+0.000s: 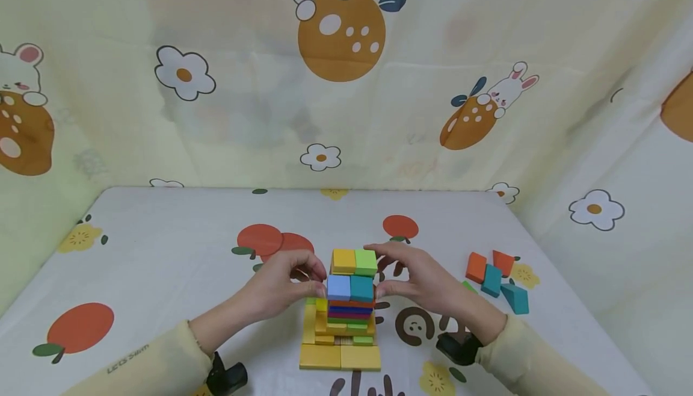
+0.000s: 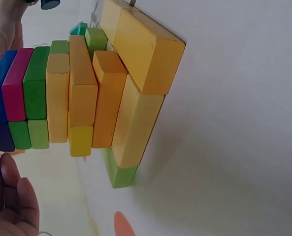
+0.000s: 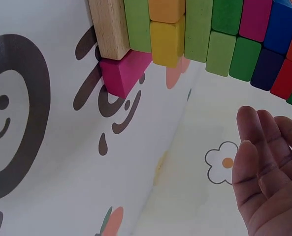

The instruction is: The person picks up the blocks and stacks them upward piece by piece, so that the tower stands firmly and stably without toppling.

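A tower of colored wooden blocks stands on the table, broad and yellow at its base (image 1: 340, 357). Near its top are a light blue block (image 1: 338, 287) and a teal block (image 1: 361, 288). Above these sit a yellow block (image 1: 343, 261) and a lime block (image 1: 366, 262). My left hand (image 1: 281, 284) is beside the tower's upper left, fingers loosely bent. On the opposite side, my right hand (image 1: 417, 272) has its fingertips by the lime block and its thumb near the teal one. Whether either hand touches the tower, I cannot tell. Both wrist views show relaxed fingers holding nothing.
Several loose blocks lie on the right, among them an orange block (image 1: 476, 267) and a teal triangular block (image 1: 515, 298). A magenta block (image 3: 123, 73) adjoins the tower's base. A printed cloth (image 1: 243, 143) hangs behind the table.
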Demonstrator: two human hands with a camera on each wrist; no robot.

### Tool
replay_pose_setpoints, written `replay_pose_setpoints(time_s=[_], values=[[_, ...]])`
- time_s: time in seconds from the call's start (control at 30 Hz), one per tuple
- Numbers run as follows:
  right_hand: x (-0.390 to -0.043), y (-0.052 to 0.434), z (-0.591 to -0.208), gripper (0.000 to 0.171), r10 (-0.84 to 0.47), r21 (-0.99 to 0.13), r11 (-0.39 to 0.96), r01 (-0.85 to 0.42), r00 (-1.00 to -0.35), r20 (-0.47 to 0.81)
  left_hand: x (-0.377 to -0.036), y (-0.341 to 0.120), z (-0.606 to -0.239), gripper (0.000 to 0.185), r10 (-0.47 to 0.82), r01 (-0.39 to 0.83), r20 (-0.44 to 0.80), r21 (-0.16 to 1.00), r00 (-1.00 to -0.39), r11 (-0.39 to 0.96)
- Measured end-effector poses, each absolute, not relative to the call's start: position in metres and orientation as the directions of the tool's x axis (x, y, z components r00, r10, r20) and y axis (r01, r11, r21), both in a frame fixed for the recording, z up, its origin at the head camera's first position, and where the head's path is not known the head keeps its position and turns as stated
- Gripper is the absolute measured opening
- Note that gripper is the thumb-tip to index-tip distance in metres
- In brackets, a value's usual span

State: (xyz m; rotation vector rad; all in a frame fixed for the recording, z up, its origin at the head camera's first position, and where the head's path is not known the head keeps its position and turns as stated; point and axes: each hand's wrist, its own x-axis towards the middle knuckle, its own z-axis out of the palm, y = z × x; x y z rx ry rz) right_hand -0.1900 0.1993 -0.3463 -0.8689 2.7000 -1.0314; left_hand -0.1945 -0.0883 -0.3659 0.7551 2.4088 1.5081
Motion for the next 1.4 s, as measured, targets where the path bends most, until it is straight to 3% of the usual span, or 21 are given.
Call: replay_pose_setpoints(time_s=[1.4], values=[[-0.1906,0.202,-0.3434,0.064,-0.541,-0.649,0.616,-0.446,-0.839,0.063,-0.1973,-0.0801,-0.3604,0.02,0.501,0.283,0.055,0.875,-0.864,0.392]])
